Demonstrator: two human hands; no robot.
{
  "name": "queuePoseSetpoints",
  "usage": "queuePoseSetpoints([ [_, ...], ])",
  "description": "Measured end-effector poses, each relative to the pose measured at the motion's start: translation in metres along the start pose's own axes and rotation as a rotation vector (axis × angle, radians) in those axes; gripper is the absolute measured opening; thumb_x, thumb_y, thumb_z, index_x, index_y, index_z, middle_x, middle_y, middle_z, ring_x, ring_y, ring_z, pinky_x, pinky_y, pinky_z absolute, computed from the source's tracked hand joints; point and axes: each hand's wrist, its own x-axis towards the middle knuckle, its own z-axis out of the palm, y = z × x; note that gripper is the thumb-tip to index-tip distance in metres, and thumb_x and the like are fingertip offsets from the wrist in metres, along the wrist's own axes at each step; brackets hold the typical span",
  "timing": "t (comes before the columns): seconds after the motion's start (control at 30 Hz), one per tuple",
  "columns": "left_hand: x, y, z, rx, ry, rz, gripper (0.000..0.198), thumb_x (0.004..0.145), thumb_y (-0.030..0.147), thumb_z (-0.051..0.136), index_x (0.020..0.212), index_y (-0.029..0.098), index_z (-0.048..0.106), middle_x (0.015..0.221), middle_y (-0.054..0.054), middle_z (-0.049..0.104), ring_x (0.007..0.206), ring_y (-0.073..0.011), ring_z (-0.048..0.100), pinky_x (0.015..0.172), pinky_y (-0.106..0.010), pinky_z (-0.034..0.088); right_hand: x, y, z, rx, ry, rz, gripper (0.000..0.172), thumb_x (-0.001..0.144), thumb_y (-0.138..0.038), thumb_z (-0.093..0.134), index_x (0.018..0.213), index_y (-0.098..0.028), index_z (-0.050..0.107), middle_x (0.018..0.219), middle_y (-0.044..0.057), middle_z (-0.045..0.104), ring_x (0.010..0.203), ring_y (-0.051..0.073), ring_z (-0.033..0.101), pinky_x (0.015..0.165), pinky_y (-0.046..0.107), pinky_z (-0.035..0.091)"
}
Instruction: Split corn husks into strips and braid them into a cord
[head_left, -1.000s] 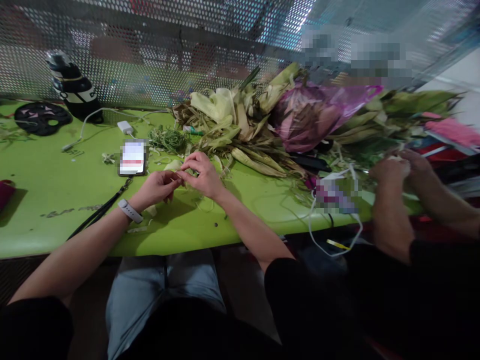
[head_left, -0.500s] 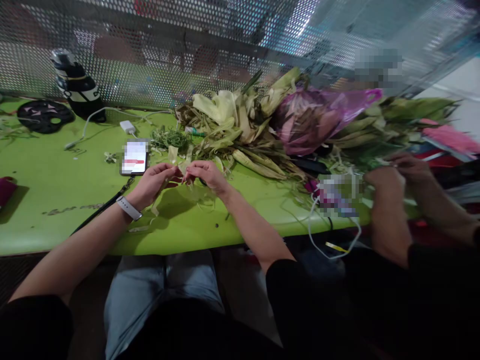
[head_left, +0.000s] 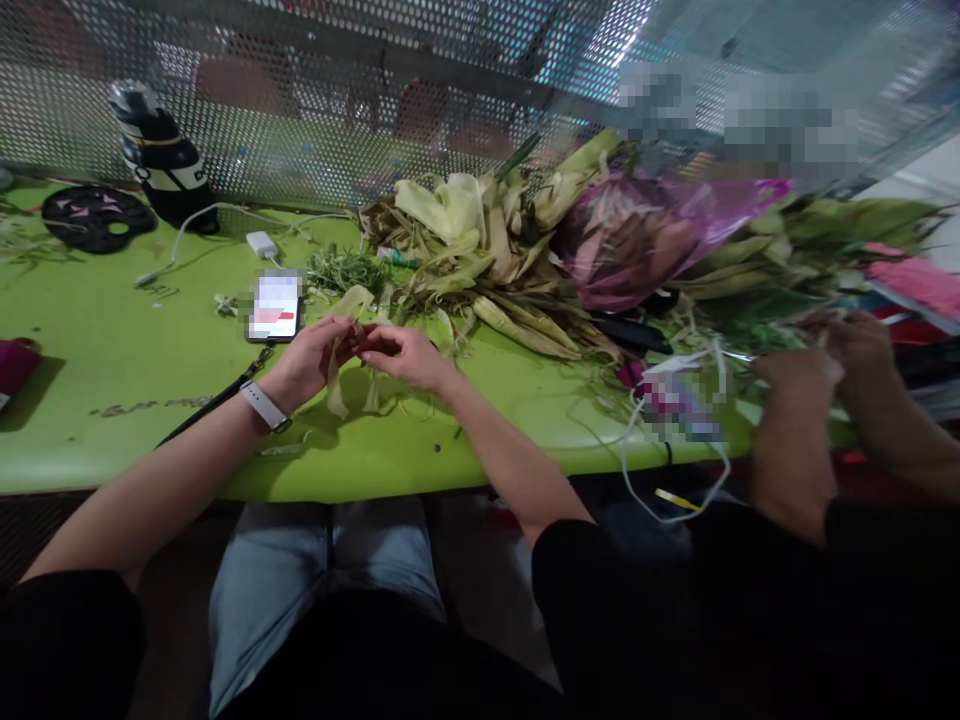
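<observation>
My left hand (head_left: 311, 357), with a white band on its wrist, and my right hand (head_left: 405, 355) meet over the green table (head_left: 112, 400). Both pinch a pale corn husk strip (head_left: 335, 385) that loops up between the fingers and hangs down toward the table. Just behind my hands lies a heap of corn husks (head_left: 472, 260), green and dried.
A phone (head_left: 276, 308) lies left of my hands, with a charger and white cable (head_left: 262, 243) behind it. A black bottle (head_left: 161, 160) and a black disc (head_left: 96, 215) stand far left. A pink plastic bag (head_left: 637, 240) sits on the heap. Another person's hands (head_left: 825, 365) work at the right.
My hands have drawn slightly apart and a longer husk strip now hangs from them. The view has shifted a little; the other person's hands have moved slightly right.
</observation>
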Motion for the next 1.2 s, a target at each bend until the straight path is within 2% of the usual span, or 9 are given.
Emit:
queuePoseSetpoints([
  [0.17,-0.006,0.000,0.008,-0.010,0.014,0.048,0.011,0.085,0.021,0.074,0.080,0.016,0.065,0.101,-0.008,0.075,0.093,-0.0173,0.070,0.080,-0.029,0.056,-0.005,-0.012,0.011,-0.280,0.008,0.035,0.035,0.086,-0.053,0.068,0.089,-0.018,0.073,0.056,-0.004,0.049,0.054,0.011,0.040,0.061,0.029,0.033],
  [0.27,-0.011,0.003,0.013,-0.005,0.022,0.032,0.013,0.086,0.023,0.073,0.082,0.017,0.063,0.105,-0.006,0.075,0.091,-0.0158,0.070,0.077,-0.029,0.057,-0.005,-0.014,0.024,-0.344,-0.029,0.046,0.039,0.083,-0.056,0.070,0.088,-0.017,0.072,0.061,-0.002,0.053,0.058,0.012,0.043,0.062,0.029,0.033],
  [0.4,-0.011,0.005,0.013,0.002,0.044,-0.013,0.009,0.091,0.025,0.067,0.087,0.019,0.063,0.099,-0.006,0.075,0.089,-0.0176,0.071,0.074,-0.030,0.057,-0.002,-0.008,0.035,-0.339,-0.047,0.033,0.025,0.082,-0.043,0.069,0.082,-0.018,0.066,0.076,0.002,0.062,0.066,0.014,0.050,0.067,0.029,0.037],
  [0.53,-0.006,0.005,0.011,-0.036,0.038,-0.007,0.015,0.086,0.029,0.073,0.087,0.017,0.065,0.089,-0.006,0.074,0.087,-0.0177,0.071,0.078,-0.030,0.056,-0.003,-0.007,0.032,-0.309,-0.013,-0.086,0.013,0.080,-0.031,0.062,0.077,-0.019,0.060,0.088,0.004,0.062,0.075,0.017,0.054,0.072,0.031,0.041],
  [0.63,-0.005,0.005,0.009,-0.019,0.028,0.041,0.017,0.077,0.019,0.081,0.078,0.015,0.064,0.087,-0.004,0.074,0.084,-0.0145,0.070,0.080,-0.027,0.055,-0.007,-0.012,0.027,-0.301,0.016,-0.105,0.012,0.080,-0.031,0.060,0.079,-0.020,0.058,0.082,0.004,0.062,0.071,0.017,0.052,0.070,0.032,0.041],
  [0.77,-0.004,0.004,0.005,0.005,0.045,0.020,0.012,0.078,0.015,0.078,0.076,0.014,0.066,0.075,-0.001,0.069,0.065,-0.0094,0.061,0.065,-0.023,0.051,-0.009,-0.015,0.022,-0.193,0.086,-0.063,0.015,0.084,-0.036,0.060,0.084,-0.021,0.059,0.080,0.002,0.064,0.069,0.016,0.053,0.069,0.031,0.041],
  [0.87,-0.003,0.003,0.003,0.011,0.058,0.024,0.010,0.081,0.016,0.076,0.077,0.015,0.066,0.070,0.000,0.067,0.057,-0.0074,0.055,0.061,-0.022,0.050,-0.008,-0.014,0.017,-0.123,0.131,-0.049,0.020,0.086,-0.040,0.061,0.082,-0.020,0.061,0.083,0.003,0.066,0.071,0.016,0.055,0.070,0.031,0.043],
  [1.1,-0.005,0.003,0.007,0.025,0.087,0.076,0.019,0.080,0.017,0.078,0.091,0.016,0.062,0.078,-0.001,0.072,0.068,-0.0097,0.065,0.074,-0.025,0.055,-0.004,-0.012,0.010,-0.084,0.237,-0.123,0.021,0.085,-0.038,0.063,0.075,-0.020,0.061,0.094,0.006,0.070,0.089,0.020,0.063,0.084,0.035,0.048],
  [1.2,-0.006,0.006,0.008,0.023,0.079,0.047,0.012,0.084,0.017,0.073,0.087,0.016,0.062,0.078,-0.001,0.071,0.069,-0.0107,0.066,0.078,-0.028,0.057,-0.003,-0.012,0.009,-0.129,0.310,-0.191,0.020,0.087,-0.036,0.062,0.075,-0.020,0.060,0.093,0.006,0.066,0.091,0.020,0.061,0.088,0.036,0.047],
])
